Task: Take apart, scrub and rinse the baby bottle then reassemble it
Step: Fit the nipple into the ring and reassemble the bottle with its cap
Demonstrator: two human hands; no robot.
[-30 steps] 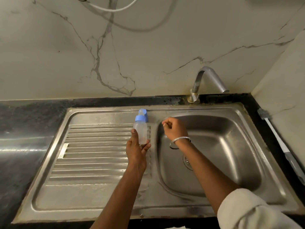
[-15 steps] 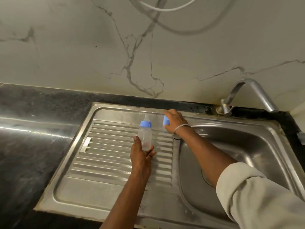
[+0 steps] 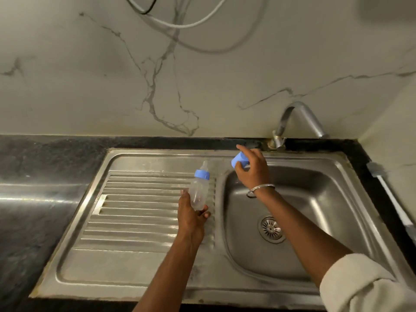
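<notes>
Both hands are busy above the sink. Left hand (image 3: 191,218) grips the bottle (image 3: 199,192) by its base: thumb (image 3: 184,194) up the near side, fingers (image 3: 206,214) curled round beneath. The bottle stands nearly upright over the drainboard (image 3: 139,210), just beside the basin (image 3: 315,210), with the blue ring (image 3: 202,174) and nipple (image 3: 204,165) on its neck. Right hand (image 3: 253,171) holds the blue cap (image 3: 239,160) above the basin's back corner, near the tap (image 3: 297,115). Its thumb and lower fingers are curled round the cap and its forefinger is stretched out. A bangle (image 3: 262,188) circles that wrist.
</notes>
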